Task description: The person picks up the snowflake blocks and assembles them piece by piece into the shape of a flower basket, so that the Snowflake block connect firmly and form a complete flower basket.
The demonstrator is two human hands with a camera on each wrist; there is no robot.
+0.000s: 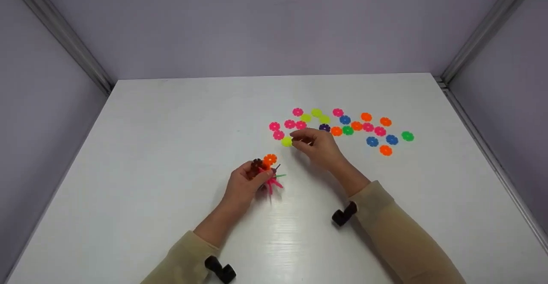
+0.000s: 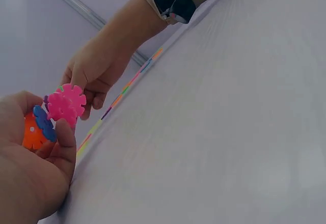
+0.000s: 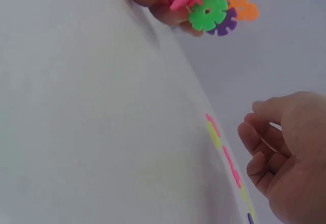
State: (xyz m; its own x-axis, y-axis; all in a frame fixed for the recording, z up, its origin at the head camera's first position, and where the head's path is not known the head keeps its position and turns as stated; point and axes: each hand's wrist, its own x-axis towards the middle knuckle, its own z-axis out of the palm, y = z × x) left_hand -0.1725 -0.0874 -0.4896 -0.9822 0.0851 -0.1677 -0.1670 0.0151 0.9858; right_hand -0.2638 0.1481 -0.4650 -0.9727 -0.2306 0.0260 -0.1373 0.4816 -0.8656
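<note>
My left hand (image 1: 243,186) grips a cluster of notched, flower-shaped plastic discs slotted together. Orange (image 1: 270,159) and dark discs (image 1: 257,163) stick out on its far side in the head view. The left wrist view shows a pink disc (image 2: 66,104) and a blue disc (image 2: 44,123) of the cluster near the fingertips, while a green disc (image 3: 208,11) and a purple disc (image 3: 225,23) face the right wrist camera. My right hand (image 1: 321,149), fingers loosely bent and holding nothing, hovers above the table with its fingertips beside a yellow disc (image 1: 287,141).
Loose discs lie flat across the right half of the white table (image 1: 171,147), among them pink (image 1: 274,126), blue (image 1: 372,141), orange (image 1: 385,150) and green ones (image 1: 407,136). Pale walls (image 1: 274,27) rise behind the table and at both sides.
</note>
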